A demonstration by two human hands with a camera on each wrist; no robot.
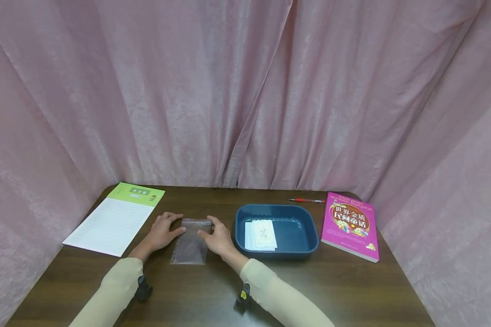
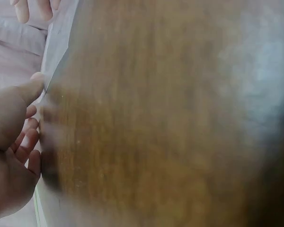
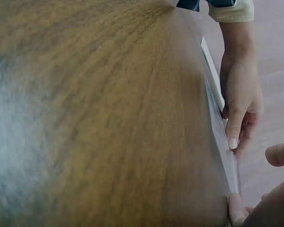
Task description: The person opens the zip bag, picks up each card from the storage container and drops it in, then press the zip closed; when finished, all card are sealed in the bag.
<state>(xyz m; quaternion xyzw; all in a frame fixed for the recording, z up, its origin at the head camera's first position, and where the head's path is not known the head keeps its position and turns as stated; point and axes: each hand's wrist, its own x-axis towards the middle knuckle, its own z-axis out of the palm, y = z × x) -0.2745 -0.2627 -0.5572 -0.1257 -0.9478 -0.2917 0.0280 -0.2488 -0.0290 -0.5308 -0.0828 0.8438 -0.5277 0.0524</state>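
Observation:
A clear plastic bag (image 1: 189, 245) lies on the brown table, its top edge away from me. At its upper left edge rests my left hand (image 1: 165, 230), thumb and index finger spread apart and the thumb tip touching the edge. My right hand (image 1: 219, 236) is at the upper right corner, with the index finger at the corner and the thumb over the bag. In the left wrist view, the left hand's other fingers (image 2: 31, 137) are loosely bent below the thumb. The right wrist view shows the right thumb (image 3: 278, 154) raised, apart from the fingers.
Right of the right hand stands a blue tray (image 1: 296, 234) holding several white cards (image 1: 265, 235). A red pen (image 1: 307, 200) and a pink book (image 1: 349, 227) lie farther right. On the left is a green-topped writing pad (image 1: 114, 218). Pink curtains (image 1: 188, 91) hang behind the table.

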